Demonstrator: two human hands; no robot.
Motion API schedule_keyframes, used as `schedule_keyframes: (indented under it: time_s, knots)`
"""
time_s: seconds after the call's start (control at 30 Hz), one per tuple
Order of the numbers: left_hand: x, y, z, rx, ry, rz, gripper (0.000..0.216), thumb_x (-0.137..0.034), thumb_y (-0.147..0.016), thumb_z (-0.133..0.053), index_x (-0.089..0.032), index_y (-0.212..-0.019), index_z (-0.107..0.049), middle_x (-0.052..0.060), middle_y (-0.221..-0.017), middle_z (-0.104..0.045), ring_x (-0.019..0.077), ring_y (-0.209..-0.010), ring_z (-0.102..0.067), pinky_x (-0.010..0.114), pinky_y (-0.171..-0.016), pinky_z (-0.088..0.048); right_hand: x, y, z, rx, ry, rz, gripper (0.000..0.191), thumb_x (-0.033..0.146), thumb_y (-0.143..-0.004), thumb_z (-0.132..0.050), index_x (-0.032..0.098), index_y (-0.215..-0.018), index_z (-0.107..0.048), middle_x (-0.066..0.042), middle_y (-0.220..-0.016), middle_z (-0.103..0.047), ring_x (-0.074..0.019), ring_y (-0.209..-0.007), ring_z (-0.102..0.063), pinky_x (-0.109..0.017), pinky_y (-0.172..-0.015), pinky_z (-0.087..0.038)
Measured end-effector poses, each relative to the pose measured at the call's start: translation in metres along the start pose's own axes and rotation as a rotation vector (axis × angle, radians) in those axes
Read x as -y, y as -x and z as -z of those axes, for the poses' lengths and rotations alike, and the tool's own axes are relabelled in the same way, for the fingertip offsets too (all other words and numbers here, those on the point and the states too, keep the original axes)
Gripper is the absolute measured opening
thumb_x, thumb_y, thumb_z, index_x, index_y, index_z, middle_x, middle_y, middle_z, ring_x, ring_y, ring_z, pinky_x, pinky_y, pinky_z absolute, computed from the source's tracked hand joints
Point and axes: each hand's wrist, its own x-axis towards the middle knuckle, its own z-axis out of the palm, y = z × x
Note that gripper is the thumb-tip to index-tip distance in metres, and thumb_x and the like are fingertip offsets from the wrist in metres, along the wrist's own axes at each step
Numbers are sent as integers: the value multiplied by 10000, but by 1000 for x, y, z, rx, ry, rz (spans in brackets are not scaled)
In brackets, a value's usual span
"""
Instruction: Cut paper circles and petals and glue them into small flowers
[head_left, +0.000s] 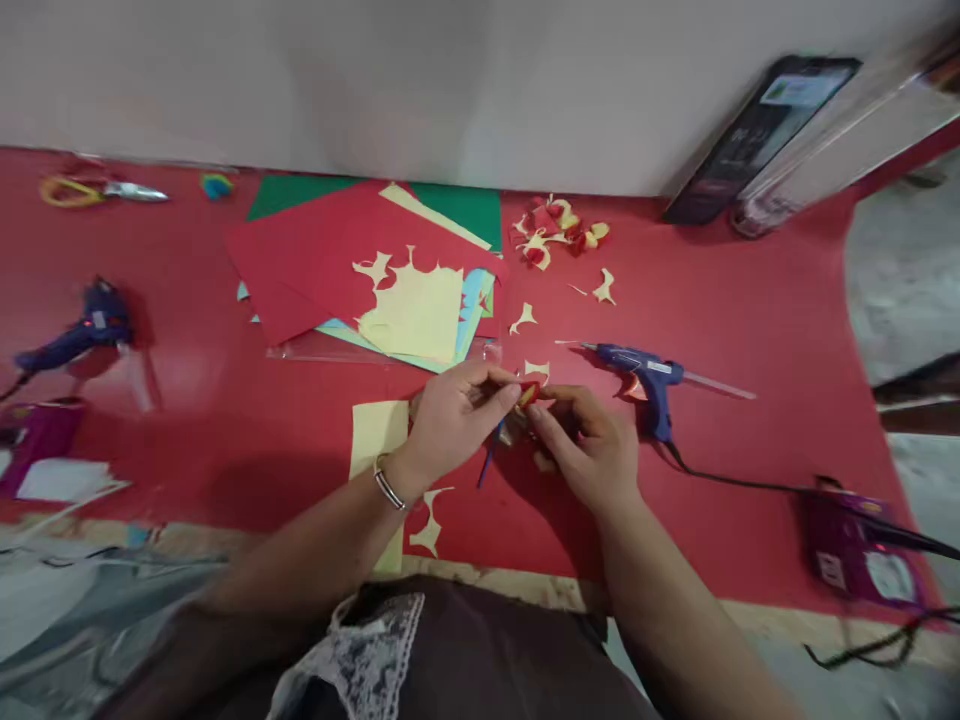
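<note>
My left hand (456,412) and my right hand (583,442) meet over the red table (750,320), both pinched on a small red and yellow paper piece (529,393). A thin blue stick (489,462) pokes out below my left hand's fingers. A bangle sits on my left wrist. A blue glue gun (637,372) lies just right of my right hand, nozzle pointing left. A pale yellow paper sheet (379,432) lies under my left wrist.
A stack of red, green, yellow and blue paper sheets (360,262) lies ahead. Curled paper pieces (559,230) sit far centre, scraps nearby. A second glue gun (79,335) and scissors (97,190) are at left. A purple box (855,545) sits at right.
</note>
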Motion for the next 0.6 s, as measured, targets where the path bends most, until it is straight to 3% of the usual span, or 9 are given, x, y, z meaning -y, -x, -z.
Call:
schedule_keyframes:
  time_s: [0.3, 0.43, 0.6]
  knots:
    - [3, 0, 1, 97, 277, 136, 282, -374, -877, -861, -173, -976, -690, 38, -918, -755, 136, -809, -736, 257, -747, -625, -11, 0, -1, -19, 30, 68, 243, 456, -1003, -743, 224, -1062, -781, 39, -630, -693, -114, -457, -619, -237, -474, -454]
    - [5, -1, 1, 90, 333, 193, 360, -338, -818, -916, -171, -1030, -676, 53, -1009, -749, 145, -887, -747, 264, -793, -640, -16, 0, -1, -12, 67, 108, 245, 459, -996, -756, 228, -1074, -784, 10, -703, -724, -141, -582, -695, -241, -532, -488]
    - [8, -1, 2, 72, 361, 198, 357, -280, -817, -909, -169, -1068, -681, 53, -1019, -738, 143, -955, -736, 268, -879, -637, -20, 1, -1, 5, 55, 125, 219, 436, -985, -773, 237, -1077, -780, 9, -716, -725, -140, -598, -700, -228, -520, -473]
